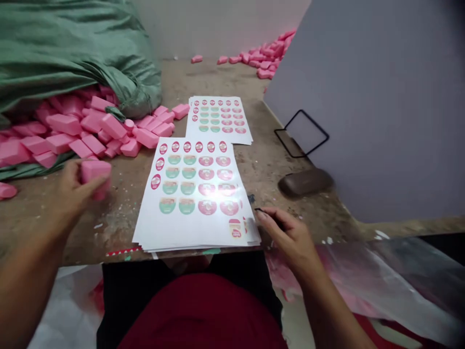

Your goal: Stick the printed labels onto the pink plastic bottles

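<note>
Stained counter (109,228) carries stacked label sheets (196,194) beside heaped pink bars (90,138); left hand (78,189) grips one pink bar (96,177); right hand (290,240) pinches a thin dark object (267,215) just beside the sheets.

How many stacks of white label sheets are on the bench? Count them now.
2. One stack of white printed label sheets sits at the front edge of the stained workbench; the other stack lies directly behind it. None appear hidden.
</note>
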Tool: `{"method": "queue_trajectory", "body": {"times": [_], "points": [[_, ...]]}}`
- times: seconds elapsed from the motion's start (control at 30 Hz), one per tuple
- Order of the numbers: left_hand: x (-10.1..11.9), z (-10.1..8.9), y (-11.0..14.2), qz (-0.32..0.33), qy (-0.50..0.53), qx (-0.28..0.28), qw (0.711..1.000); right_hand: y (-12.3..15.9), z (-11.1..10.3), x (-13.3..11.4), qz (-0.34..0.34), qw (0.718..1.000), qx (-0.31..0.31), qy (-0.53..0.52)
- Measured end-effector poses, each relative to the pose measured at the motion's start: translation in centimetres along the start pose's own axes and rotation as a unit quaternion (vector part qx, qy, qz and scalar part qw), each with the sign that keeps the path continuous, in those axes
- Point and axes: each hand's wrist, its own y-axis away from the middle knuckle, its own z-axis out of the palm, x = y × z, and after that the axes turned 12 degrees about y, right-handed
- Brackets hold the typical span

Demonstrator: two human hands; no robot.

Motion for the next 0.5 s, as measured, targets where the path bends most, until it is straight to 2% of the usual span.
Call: {"method": "queue_trajectory", "body": {"times": [0.03,0.07,0.1,0.17,0.27,0.37,0.5], "points": [[0.0,2.2,1.4,0.010,0.042,-0.002,0.999,0.0,-0.1,0.0,-0.021,0.999,-0.010,0.027],[-0.1,4.6,2.8,-0.008,0.101,-0.028,0.994,0.1,-0.2,-0.1,-0.043,0.997,-0.018,0.059],[-0.1,7.0,4.2,-0.053,0.163,-0.087,0.981,0.1,-0.3,-0.1,-0.065,0.993,-0.023,0.095],[-0.1,11.6,6.5,-0.167,0.245,-0.173,0.939,0.1,-0.3,-0.2,-0.106,0.980,-0.017,0.169],[-0.4,16.9,8.5,-0.264,0.331,-0.247,0.872,0.1,0.0,-0.1,-0.147,0.957,0.011,0.251],[-1.1,19.7,8.9,-0.299,0.373,-0.242,0.844,0.0,0.4,0.3,-0.171,0.946,0.021,0.274],[-2.0,20.5,8.6,-0.310,0.390,-0.217,0.840,-0.1,0.7,0.6,-0.202,0.938,0.015,0.281]]}}
